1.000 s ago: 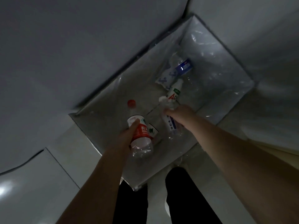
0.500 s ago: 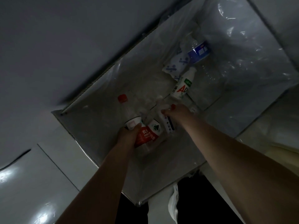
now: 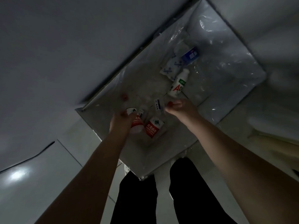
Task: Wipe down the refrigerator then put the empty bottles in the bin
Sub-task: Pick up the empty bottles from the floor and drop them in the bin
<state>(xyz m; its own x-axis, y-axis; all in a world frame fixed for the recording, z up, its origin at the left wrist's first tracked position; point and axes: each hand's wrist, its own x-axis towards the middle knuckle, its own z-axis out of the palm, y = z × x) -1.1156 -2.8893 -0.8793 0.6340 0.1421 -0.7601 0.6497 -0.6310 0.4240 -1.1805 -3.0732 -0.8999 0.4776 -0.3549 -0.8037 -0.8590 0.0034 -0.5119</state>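
Both bare forearms reached forward and down from the lower corners of the view, converging over the middle. The left hand [image 3: 120, 122] was curled, fingers wrapped tight around what it held, knuckles toward the camera. The right hand [image 3: 179, 109] sat slightly higher and farther forward, its fingers [image 3: 175, 103] pinched together, wrist bent downward.

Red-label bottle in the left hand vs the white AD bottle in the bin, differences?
The red-label bottle is clear plastic, gripped by the left hand above the bin; the white AD bottle is opaque, lying loose on the liner, untouched. Both have labels.
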